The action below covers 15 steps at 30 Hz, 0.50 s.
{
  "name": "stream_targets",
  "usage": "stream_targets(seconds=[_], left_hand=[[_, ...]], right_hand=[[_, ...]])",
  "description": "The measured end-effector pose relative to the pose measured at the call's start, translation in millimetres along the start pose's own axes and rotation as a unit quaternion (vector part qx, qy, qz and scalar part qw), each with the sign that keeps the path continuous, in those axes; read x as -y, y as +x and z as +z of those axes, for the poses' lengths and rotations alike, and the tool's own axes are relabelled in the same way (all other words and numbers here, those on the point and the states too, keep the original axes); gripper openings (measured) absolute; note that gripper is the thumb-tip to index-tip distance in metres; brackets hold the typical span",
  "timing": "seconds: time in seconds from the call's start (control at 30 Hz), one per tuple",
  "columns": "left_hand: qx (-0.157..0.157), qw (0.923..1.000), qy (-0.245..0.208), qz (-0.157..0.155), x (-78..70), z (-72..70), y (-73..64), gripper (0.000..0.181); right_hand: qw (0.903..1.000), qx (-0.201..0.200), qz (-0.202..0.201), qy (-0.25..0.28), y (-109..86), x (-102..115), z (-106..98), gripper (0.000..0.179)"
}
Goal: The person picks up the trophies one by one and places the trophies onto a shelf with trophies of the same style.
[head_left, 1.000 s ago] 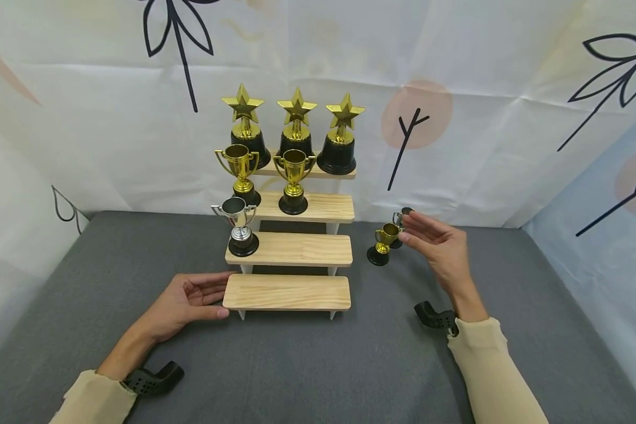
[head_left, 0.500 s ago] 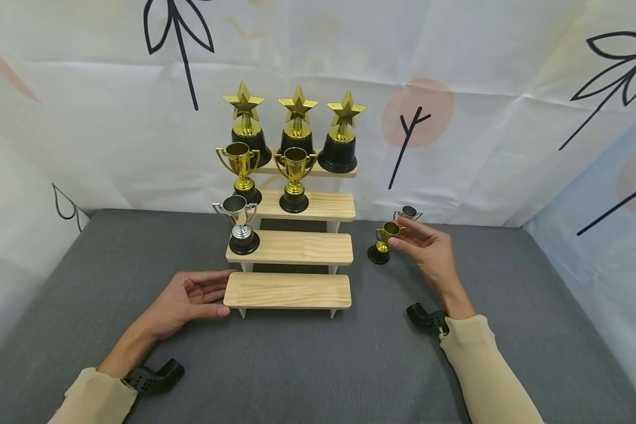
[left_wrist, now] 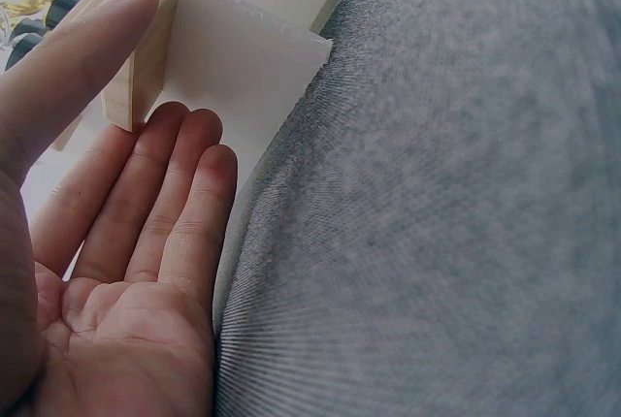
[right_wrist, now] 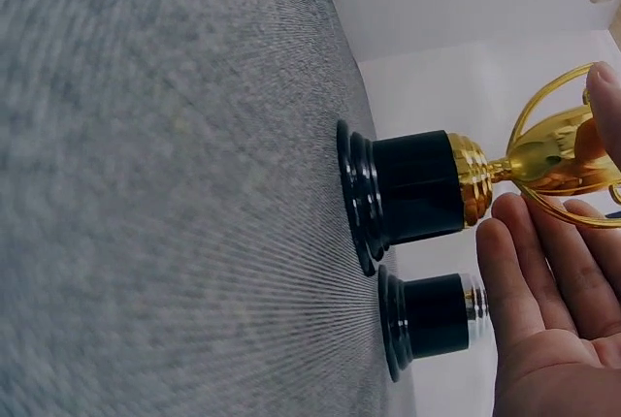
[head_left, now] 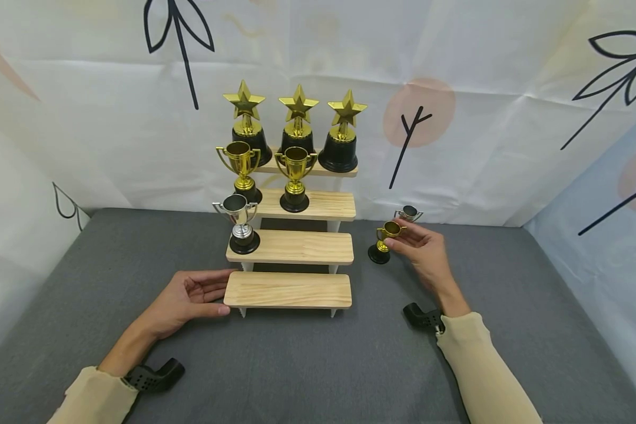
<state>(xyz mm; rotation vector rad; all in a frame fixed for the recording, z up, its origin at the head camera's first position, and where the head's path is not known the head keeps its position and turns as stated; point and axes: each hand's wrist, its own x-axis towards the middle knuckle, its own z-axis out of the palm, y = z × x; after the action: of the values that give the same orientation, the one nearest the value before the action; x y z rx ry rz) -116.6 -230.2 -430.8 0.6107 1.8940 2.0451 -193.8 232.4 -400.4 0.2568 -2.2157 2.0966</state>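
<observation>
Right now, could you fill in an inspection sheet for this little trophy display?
Surface: grey felt mat.
Job's things: small gold cup upright on the mat, silver cup behind it.
Clutter: stepped wooden stand; three star trophies on top, two gold cups below, one silver trophy on the third step.
Hands: right hand touches the small gold cup; left hand rests open against the lowest step.
Cables: nothing seen.
Surroundings: white printed cloth.

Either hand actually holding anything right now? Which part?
The right hand has its fingertips at the cup of the small gold trophy, which stands on the grey mat; a closed pinch cannot be confirmed. The left hand rests flat against the bottom wooden step, gripping nothing.
</observation>
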Motion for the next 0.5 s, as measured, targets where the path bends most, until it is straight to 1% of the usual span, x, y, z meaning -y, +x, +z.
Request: stream_targets(seconds=[0.2, 0.37, 0.5], left_hand=[[0.002, 1.0000, -0.002, 0.001, -0.2, 0.2, 0.0, 0.069], [0.004, 1.0000, -0.003, 0.005, 0.0, 0.3, 0.4, 0.069], [0.003, 1.0000, -0.003, 0.005, -0.1, 0.4, 0.4, 0.069]], right_hand=[[1.0000, 0.008, 0.002, -0.002, 0.9, -1.3, 2.1, 0.053], [0.9998, 0.009, 0.006, -0.015, 0.8, -1.4, 3.5, 0.052], [0.9996, 0.010, 0.001, -0.025, 0.7, -2.3, 4.2, 0.048]])
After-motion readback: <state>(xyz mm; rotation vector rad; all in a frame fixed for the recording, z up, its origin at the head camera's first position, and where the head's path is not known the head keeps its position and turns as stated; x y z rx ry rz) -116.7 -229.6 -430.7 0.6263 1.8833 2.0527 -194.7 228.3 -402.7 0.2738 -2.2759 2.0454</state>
